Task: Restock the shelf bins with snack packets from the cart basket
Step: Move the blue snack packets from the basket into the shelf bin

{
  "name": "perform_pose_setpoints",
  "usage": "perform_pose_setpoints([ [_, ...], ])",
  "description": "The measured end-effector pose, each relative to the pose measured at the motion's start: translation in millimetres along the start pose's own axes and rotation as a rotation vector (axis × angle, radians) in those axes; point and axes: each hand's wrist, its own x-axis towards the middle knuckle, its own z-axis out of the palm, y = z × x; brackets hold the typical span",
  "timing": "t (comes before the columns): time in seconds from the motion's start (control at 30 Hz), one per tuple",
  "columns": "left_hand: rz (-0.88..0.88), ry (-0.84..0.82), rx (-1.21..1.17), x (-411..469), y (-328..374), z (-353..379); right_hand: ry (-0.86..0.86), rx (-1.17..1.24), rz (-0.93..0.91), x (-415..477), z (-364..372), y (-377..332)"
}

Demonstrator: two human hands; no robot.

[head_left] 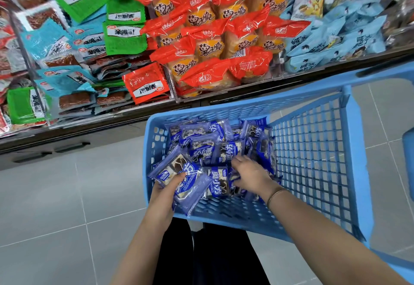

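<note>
Left hand [167, 191] fingers grip blue packets [182, 180]; right hand [248, 172] presses basket [313, 150] packets.

The right hand [251, 172] lies palm down on the blue packets [201, 148] in the cart basket [313, 161], so whether its fingers have closed on one cannot be told. The left hand [165, 191] covers the near end of the packets it holds [186, 179]; their count is unclear. The basket's right side runs off the picture's edge. At the shelf's [224, 96] left end the bins' packets [13, 44] are blurred and cut off, their print unreadable.
</note>
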Motion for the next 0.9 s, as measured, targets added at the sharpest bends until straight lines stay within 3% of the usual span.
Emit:
perform_pose_setpoints([
  [0.07, 0.005, 0.017, -0.019, 1, 1, -2, 0.025, 0.081, 0.035, -8, -5, 0],
  [0.17, 0.024, 0.022, -0.006, 4, 2, -1, 0.255, 0.354, 0.137, -26, -17, 4],
  [0.23, 0.023, 0.038, 0.000, 7, 0, 0, 0.454, 0.740, 0.224, -39, -28, 1],
  [0.3, 0.010, 0.053, 0.002, 9, -1, 2, 0.565, 1.307, 0.311, -50, -38, -9],
  [0.4, -0.004, 0.046, 0.029, 8, -4, 6, 0.355, 1.859, 0.288, -59, -39, -33],
  [0.5, 0.001, -0.015, 0.068, 3, -4, 10, 0.199, 1.895, 0.312, -59, -31, -64],
  [0.7, 0.119, -0.147, 0.182, -6, -3, 9, 0.192, 1.426, 0.194, -53, -17, -97],
  [0.77, 0.133, -0.148, 0.176, -9, 3, 2, 0.112, 1.410, 0.184, -52, -18, -94],
  [0.83, 0.155, -0.103, 0.148, -12, 10, -8, 0.032, 1.512, 0.303, -47, -14, -81],
  [0.9, 0.165, -0.074, 0.054, -16, 14, -16, 0.106, 1.566, 0.557, -40, -4, -60],
])
